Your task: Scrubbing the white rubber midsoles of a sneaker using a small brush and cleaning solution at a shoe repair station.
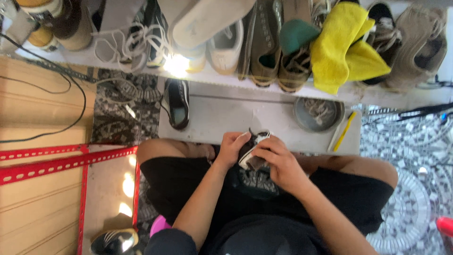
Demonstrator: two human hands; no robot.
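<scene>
Your left hand (231,150) and right hand (278,163) sit together at the centre of the frame, both clamped on a dark shoe (252,160) with a white sole edge, held above your lap. The left hand grips the shoe from the left side; the right hand wraps over it from the right, fingers curled across the top. Just above the hands lies a low grey desk (226,118). On the desk, left of centre, rests a single black sneaker (178,103), well apart from the held shoe. At the right part of the desk stands a round grey bowl (318,114) containing what look like laces, and just beside it, at the right edge, lies a yellow pencil-like stick (345,131). Along the top of the frame runs a shelf (212,78) loaded with a row of shoes, and a yellow cloth (344,47) drapes over some of them at upper right. A red perforated metal frame (66,160) occupies the lower left.
</scene>
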